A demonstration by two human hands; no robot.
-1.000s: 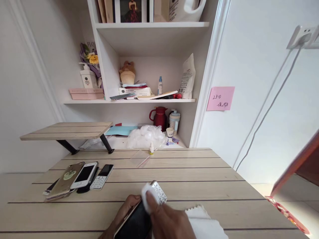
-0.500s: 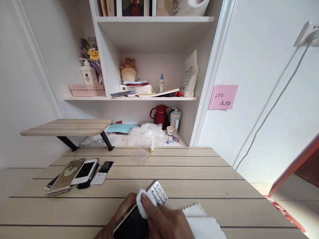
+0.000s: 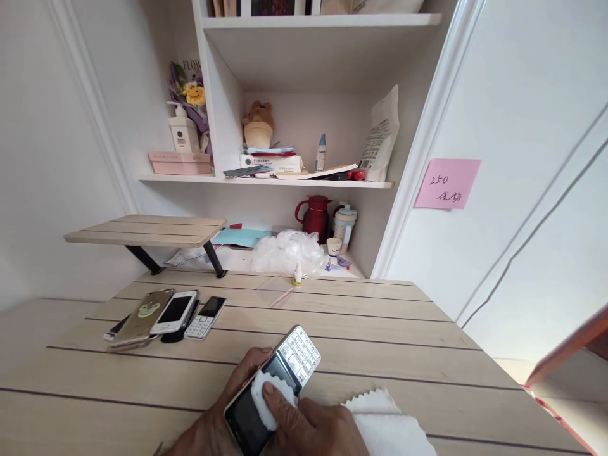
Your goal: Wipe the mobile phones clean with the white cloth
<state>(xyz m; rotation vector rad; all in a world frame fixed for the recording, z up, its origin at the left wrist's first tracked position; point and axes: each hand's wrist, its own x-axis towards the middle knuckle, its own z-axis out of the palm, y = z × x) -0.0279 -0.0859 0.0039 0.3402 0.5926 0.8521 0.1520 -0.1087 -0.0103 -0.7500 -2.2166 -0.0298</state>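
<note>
A keypad phone is tilted in my left hand, whose fingers wrap round its left side. Its keys point away from me and its dark screen faces up. My right hand presses a small white cloth onto the screen with a fingertip. Beside my right hand a larger white cloth with a zigzag edge lies on the table.
To the left lie a small keypad phone, a white phone and a gold phone case. A small bottle stands behind a clear bag. A raised wooden stand is at the back left.
The white cloth has moved from the keypad's edge down onto the screen, uncovering the keys. The view has shifted, so the shelf and the phones appear further right.
</note>
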